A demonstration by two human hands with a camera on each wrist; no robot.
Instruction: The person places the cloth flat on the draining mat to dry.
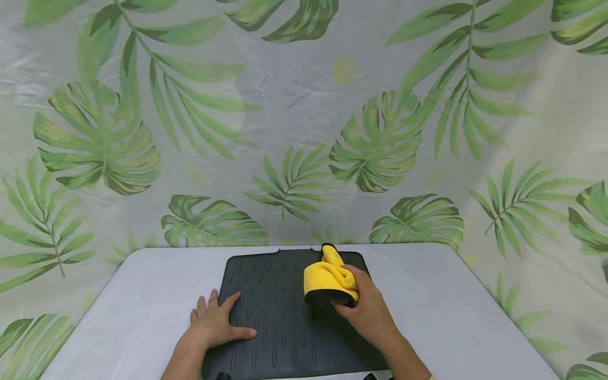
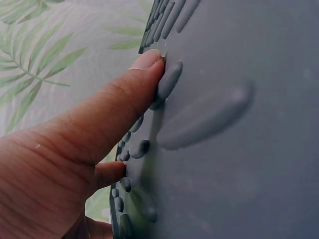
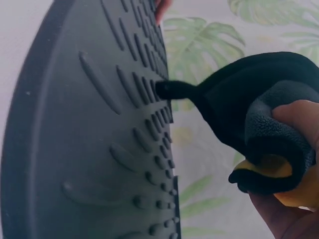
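A dark grey rubber mat (image 1: 280, 343) with raised oblong ridges lies on the white table. My left hand (image 1: 214, 323) rests on its left edge, fingers spread and thumb laid over the ridges. In the left wrist view the thumb (image 2: 119, 99) reaches along the mat's surface. My right hand (image 1: 372, 311) grips a bunched microfibre cloth (image 1: 330, 277), yellow on one side and dark grey on the other with black edging. It is over the right half of the mat. A black corner (image 3: 174, 90) of the cloth hangs loose in the right wrist view.
The white table (image 1: 157, 295) extends on both sides of the mat. Behind it hangs a pale curtain (image 1: 294, 121) printed with green leaves. Small black objects (image 1: 223, 376) show at the bottom edge of the head view.
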